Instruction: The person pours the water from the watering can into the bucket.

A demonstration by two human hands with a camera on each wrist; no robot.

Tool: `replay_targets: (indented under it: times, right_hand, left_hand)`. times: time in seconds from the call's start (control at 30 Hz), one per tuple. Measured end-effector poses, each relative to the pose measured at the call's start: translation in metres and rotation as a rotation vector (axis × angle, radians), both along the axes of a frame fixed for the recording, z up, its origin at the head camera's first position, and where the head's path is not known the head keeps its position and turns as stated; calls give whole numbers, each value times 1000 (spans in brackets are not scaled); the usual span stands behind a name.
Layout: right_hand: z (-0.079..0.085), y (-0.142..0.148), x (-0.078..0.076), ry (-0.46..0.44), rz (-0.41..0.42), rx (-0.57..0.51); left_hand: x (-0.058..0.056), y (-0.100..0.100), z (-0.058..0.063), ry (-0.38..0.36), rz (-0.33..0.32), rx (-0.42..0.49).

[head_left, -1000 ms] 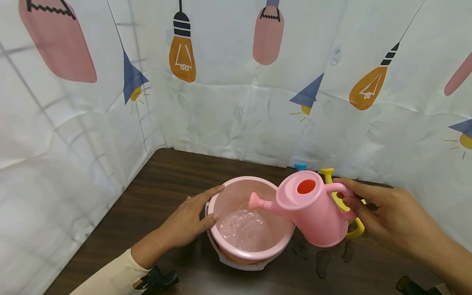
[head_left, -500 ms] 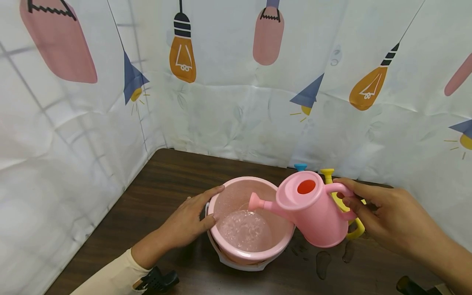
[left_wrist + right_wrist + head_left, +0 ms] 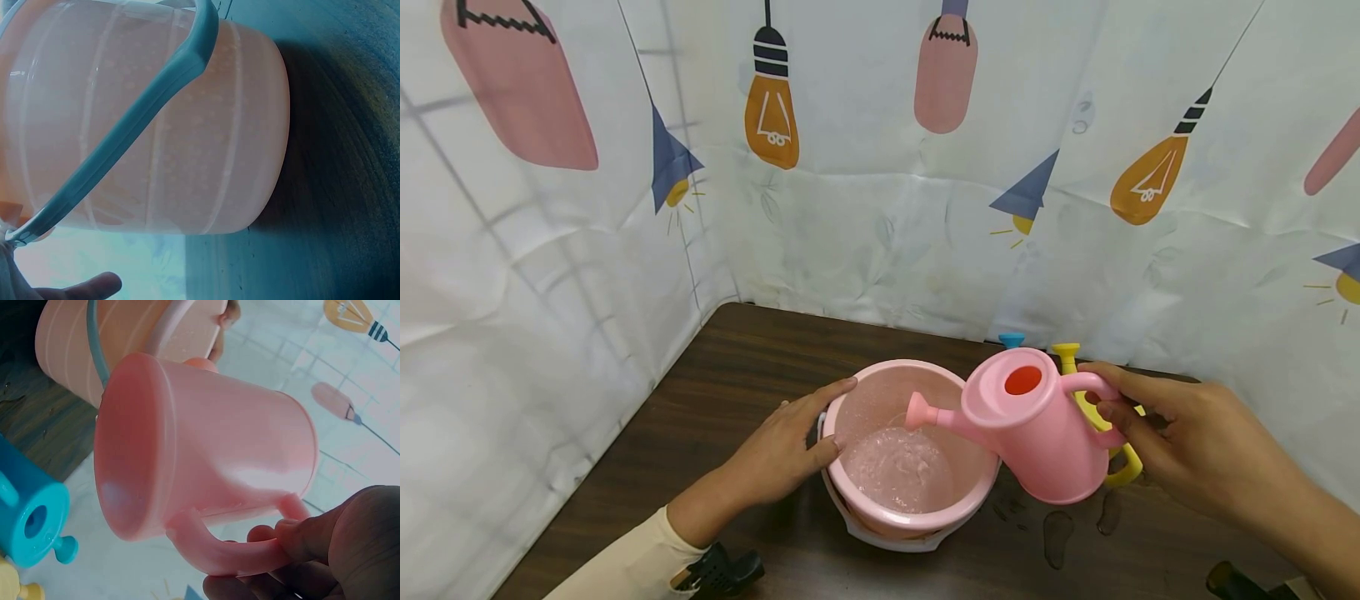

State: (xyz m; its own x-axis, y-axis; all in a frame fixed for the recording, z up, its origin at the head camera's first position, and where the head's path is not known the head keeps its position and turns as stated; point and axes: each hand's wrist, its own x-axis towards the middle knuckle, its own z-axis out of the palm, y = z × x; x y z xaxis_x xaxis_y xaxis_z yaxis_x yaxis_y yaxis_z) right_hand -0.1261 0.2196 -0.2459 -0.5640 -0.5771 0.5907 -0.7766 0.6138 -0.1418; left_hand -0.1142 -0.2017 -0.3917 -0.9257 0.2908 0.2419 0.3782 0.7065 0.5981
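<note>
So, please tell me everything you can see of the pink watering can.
The pink watering can looks like glossy plastic, with a flared spout head, a round body and a curved handle. Its top opening is red. The right hand grips the handle, holding it tilted, spout over the pink bucket, pouring.

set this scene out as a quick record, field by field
left hand: on rim of pink bucket, seen at
right hand: grips handle of pink watering can
can pose: tilted, spout over pink bucket
bucket contents: rippled water
other cans: yellow can, blue can
surface: dark wood-grain table, wet spots
backdrop: white printed sheet
</note>
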Motion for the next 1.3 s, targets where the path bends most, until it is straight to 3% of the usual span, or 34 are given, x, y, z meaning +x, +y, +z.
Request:
replay_targets:
  times: [1.3]
  right_hand:
    - [0,0,0,-6,8,-13]
  left_hand:
    - [0,0,0,2,-4,2]
